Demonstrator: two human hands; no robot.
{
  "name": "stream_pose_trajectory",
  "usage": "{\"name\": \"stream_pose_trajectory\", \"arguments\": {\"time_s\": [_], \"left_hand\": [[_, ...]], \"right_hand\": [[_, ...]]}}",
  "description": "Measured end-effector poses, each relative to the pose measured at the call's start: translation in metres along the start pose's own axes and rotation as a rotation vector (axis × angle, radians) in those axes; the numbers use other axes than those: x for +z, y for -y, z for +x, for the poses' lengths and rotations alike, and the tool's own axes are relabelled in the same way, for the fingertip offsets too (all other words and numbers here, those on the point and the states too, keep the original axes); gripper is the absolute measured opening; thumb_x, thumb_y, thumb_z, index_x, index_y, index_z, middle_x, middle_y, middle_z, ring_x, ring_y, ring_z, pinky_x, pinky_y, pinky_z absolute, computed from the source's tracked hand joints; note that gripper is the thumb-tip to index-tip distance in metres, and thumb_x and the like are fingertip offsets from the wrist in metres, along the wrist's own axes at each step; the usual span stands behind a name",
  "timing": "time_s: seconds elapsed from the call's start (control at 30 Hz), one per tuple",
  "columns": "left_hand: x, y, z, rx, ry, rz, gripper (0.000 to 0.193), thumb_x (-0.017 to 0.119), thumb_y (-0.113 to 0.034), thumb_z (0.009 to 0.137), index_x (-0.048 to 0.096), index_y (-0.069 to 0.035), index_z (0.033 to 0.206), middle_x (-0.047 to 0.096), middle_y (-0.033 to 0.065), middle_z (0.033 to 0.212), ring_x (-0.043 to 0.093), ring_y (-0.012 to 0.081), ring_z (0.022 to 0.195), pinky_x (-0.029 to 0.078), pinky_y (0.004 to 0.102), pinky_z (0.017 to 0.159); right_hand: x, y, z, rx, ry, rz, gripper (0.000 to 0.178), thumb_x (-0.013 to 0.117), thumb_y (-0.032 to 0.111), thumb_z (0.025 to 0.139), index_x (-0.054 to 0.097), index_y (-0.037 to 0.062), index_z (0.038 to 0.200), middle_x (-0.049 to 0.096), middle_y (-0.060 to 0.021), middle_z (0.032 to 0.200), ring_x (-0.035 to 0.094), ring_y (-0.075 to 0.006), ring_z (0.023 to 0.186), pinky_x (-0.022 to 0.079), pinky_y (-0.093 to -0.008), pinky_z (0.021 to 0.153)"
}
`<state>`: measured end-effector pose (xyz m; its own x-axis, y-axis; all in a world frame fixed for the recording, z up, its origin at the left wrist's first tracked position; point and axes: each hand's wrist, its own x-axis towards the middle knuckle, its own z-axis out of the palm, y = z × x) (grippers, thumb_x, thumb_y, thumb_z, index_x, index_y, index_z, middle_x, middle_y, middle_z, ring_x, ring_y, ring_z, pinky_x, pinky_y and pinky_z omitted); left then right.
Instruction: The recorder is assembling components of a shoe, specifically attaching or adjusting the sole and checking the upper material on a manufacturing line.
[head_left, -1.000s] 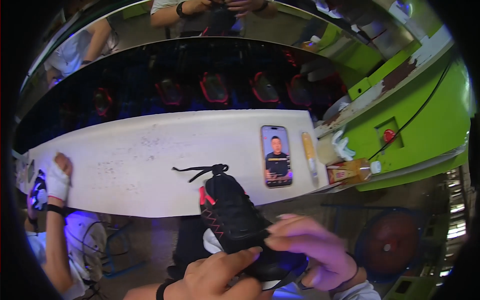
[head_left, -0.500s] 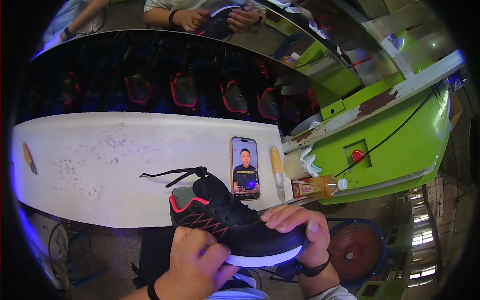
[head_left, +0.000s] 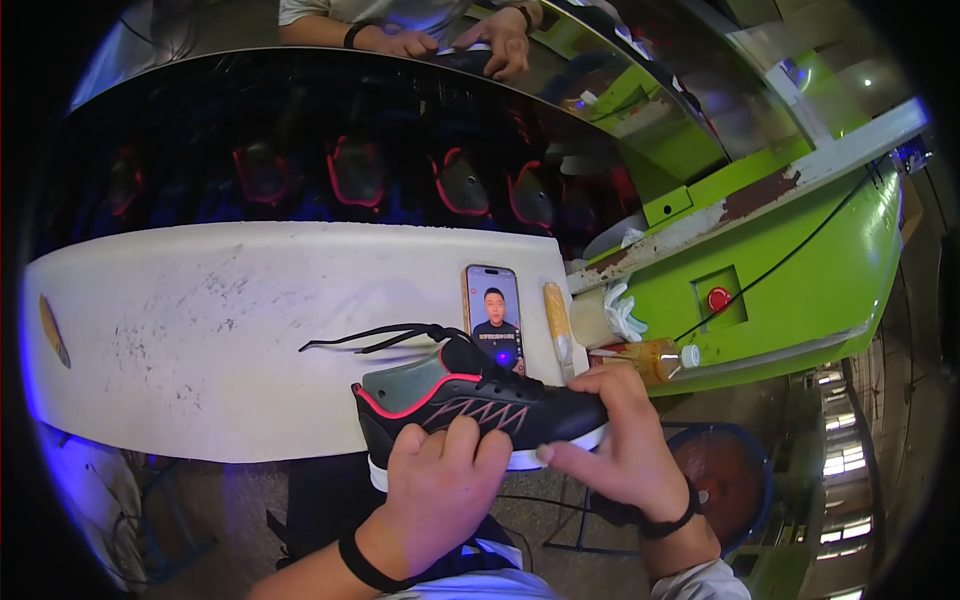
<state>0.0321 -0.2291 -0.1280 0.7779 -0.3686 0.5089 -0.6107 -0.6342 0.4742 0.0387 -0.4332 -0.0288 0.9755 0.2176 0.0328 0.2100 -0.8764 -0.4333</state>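
Observation:
A black sneaker (head_left: 535,412) with red zigzag stitching and a white sole lies on its side in front of me, its toe to the right. A grey-green form (head_left: 404,386) fills its red-edged opening. Black laces (head_left: 400,331) trail to the left from its tongue. My left hand (head_left: 435,500) is closed against the sneaker's near side, knuckles bent over the upper; its thumb is hidden. At the toe, my right hand (head_left: 632,440) grips the sneaker, thumb along the sole edge and fingers over the top.
On the white table (head_left: 250,340) lie a phone (head_left: 492,310) showing a video and a tool with a yellow-wrapped handle (head_left: 556,318). Beside it are a drink bottle (head_left: 655,360), a white glove (head_left: 625,315) and a green machine housing (head_left: 800,300). Behind, several shoe parts (head_left: 460,180) line a dark area.
The sneaker has tilted so its opening shows more, and dropped slightly at the heel. My left hand has shifted right along its side; my right hand's grip on the toe has changed, thumb now forward.

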Motion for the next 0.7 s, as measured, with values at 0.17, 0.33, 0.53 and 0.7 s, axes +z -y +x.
{"name": "stream_pose_trajectory", "arguments": {"time_s": [0.17, 0.33, 0.53, 0.7], "left_hand": [[-0.001, -0.005, 0.001, 0.018, 0.044, 0.046, 0.021, 0.07, -0.02, 0.069, 0.051, -0.016, 0.078, 0.04, -0.0003, 0.071, 0.048, 0.0131, 0.053, 0.033, 0.0327, 0.06], [-0.049, 0.001, -0.002, -0.071, 0.027, -0.023, 0.05, 0.083, -0.024, 0.06, 0.065, -0.009, 0.105, 0.056, 0.0084, 0.093, 0.058, 0.0241, 0.078, 0.044, 0.0383, 0.071], [-0.136, -0.014, -0.023, -0.129, -0.068, -0.432, 0.067, 0.094, -0.025, 0.065, 0.059, -0.002, 0.117, 0.063, 0.0219, 0.121, 0.063, 0.0343, 0.111, 0.046, 0.0571, 0.104], [-0.175, -0.015, -0.06, -0.444, -0.099, -0.613, 0.07, 0.092, -0.037, 0.071, 0.047, -0.002, 0.111, 0.063, 0.0262, 0.116, 0.063, 0.0338, 0.112, 0.042, 0.0572, 0.108]], "right_hand": [[0.011, -0.01, -0.004, -0.03, -0.095, -0.031, 0.053, 0.085, 0.027, 0.07, 0.058, -0.001, 0.106, 0.056, -0.0184, 0.102, 0.056, -0.0369, 0.097, 0.047, -0.0419, 0.084], [-0.01, 0.014, 0.005, -0.154, -0.098, 0.736, 0.072, 0.055, 0.065, 0.089, 0.069, -0.0045, 0.102, 0.07, -0.0188, 0.102, 0.068, -0.0312, 0.102, 0.051, -0.0427, 0.094], [0.022, 0.097, 0.013, -0.448, 0.085, 1.459, 0.07, 0.063, 0.062, 0.087, 0.066, -0.0046, 0.107, 0.064, -0.0229, 0.112, 0.062, -0.0389, 0.111, 0.048, -0.0497, 0.1], [0.098, 0.073, -0.006, -0.487, -0.022, 0.813, 0.053, 0.09, 0.035, 0.066, 0.063, 0.0029, 0.099, 0.057, -0.0123, 0.097, 0.06, -0.0309, 0.093, 0.052, -0.04, 0.079]]}}
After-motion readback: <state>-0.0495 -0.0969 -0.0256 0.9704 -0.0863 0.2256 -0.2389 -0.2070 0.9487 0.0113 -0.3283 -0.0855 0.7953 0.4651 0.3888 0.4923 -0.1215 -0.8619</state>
